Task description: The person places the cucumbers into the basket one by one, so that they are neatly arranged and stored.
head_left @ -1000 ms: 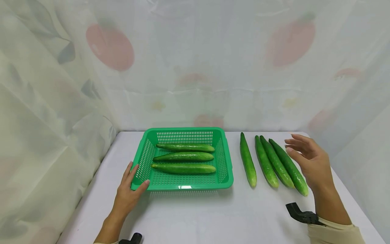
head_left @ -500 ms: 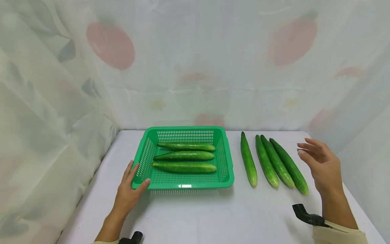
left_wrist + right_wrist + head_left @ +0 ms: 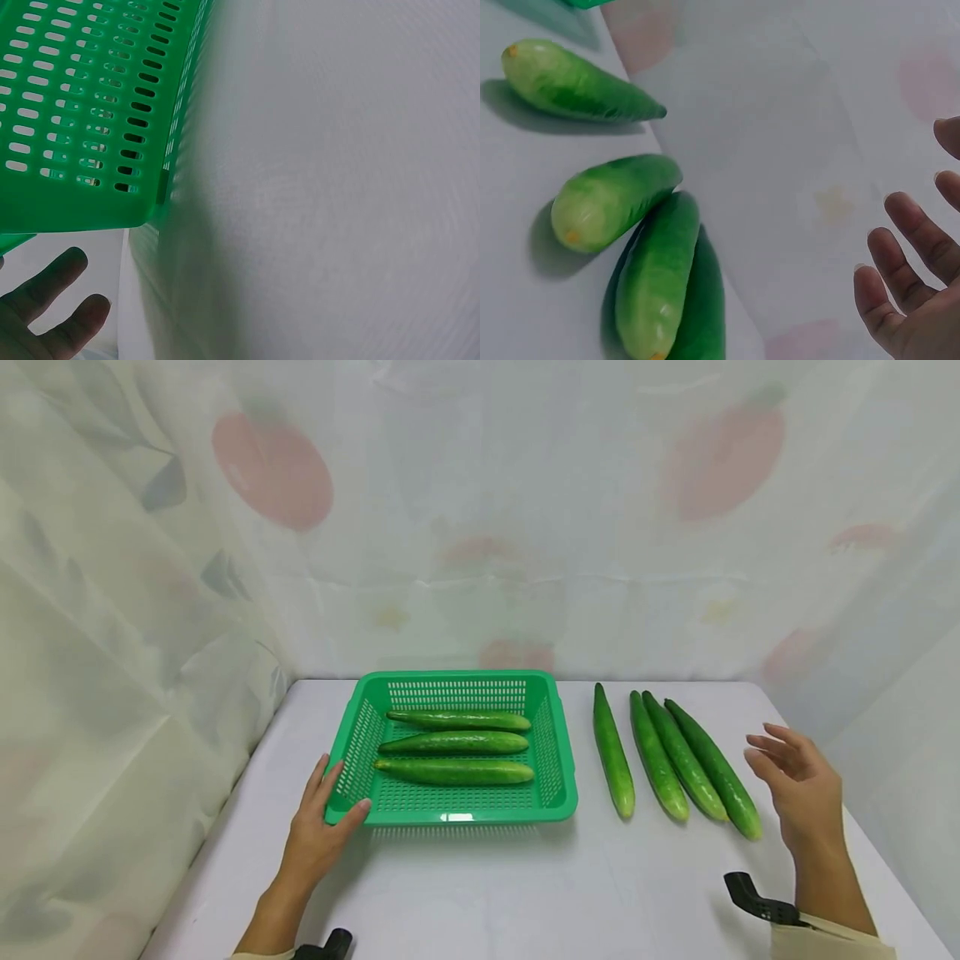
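1. White desk (image 3: 480,893), printed sheeting (image 3: 585,552) behind.
2. Rightmost cucumber (image 3: 712,768) lies slanting away leftward, just left of the nearer right hand (image 3: 806,793): fingers loosely bent, empty.
3. Left hand (image 3: 315,837), fingers spread, at basket (image 3: 495,817) corner.

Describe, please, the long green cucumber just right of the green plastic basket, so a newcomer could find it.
On the white table, find the rectangular green plastic basket. To its right lie four long green cucumbers; the leftmost cucumber is yours, set apart by a gap from the clustered three.
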Motion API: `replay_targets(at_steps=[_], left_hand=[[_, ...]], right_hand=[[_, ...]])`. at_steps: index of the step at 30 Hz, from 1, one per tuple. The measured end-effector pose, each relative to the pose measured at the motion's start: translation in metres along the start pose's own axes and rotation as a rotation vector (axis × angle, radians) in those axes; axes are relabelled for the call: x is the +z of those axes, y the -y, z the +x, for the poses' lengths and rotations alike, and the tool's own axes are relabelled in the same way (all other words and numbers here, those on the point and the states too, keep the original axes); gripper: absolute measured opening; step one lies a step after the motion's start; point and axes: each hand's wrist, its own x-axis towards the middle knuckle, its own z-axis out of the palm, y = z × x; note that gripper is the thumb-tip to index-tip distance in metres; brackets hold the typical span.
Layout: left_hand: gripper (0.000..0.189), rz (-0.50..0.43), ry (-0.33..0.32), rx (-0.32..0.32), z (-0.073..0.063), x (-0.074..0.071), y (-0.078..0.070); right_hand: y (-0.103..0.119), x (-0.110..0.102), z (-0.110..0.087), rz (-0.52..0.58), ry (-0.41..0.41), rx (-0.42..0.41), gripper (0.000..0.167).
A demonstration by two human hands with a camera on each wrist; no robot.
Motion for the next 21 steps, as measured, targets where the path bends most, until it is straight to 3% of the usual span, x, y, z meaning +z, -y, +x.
replay_targets(at_steps=[12, 21], left_hand=[[0.077, 0.001, -0.001, 0.007, 0.000, -0.001, -0.002], [0.077, -0.004, -0.006, 0.008, 0.000, -0.001, -0.003]], right_hand=[[-0.038, -0.011, -0.003, -0.118, 0.004, 0.207, 0.056], [-0.058, -0.012, -0.005, -0.206, -0.021, 0.220, 0.055]])
